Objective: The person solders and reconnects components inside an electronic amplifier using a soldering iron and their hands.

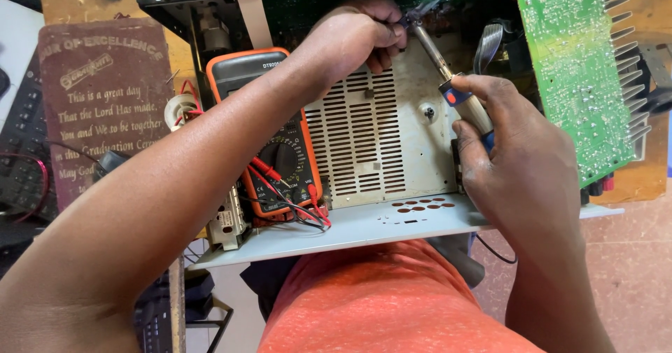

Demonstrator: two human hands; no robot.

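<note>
My right hand (514,153) grips the blue and orange handle of a soldering iron (448,80), whose metal shaft points up and left to the back of an open metal chassis (371,143). My left hand (360,34) reaches across to the same spot, fingers pinched together right at the iron's tip; what they pinch is too small to tell. A thin wisp of smoke rises there. A dark green circuit board (308,10) lies behind the hands.
An orange-cased multimeter (269,136) with red and black leads lies in the chassis at left. A bright green circuit board (577,66) with a finned heat sink stands tilted at right. A brown plaque (105,101) and a keyboard (21,150) sit left.
</note>
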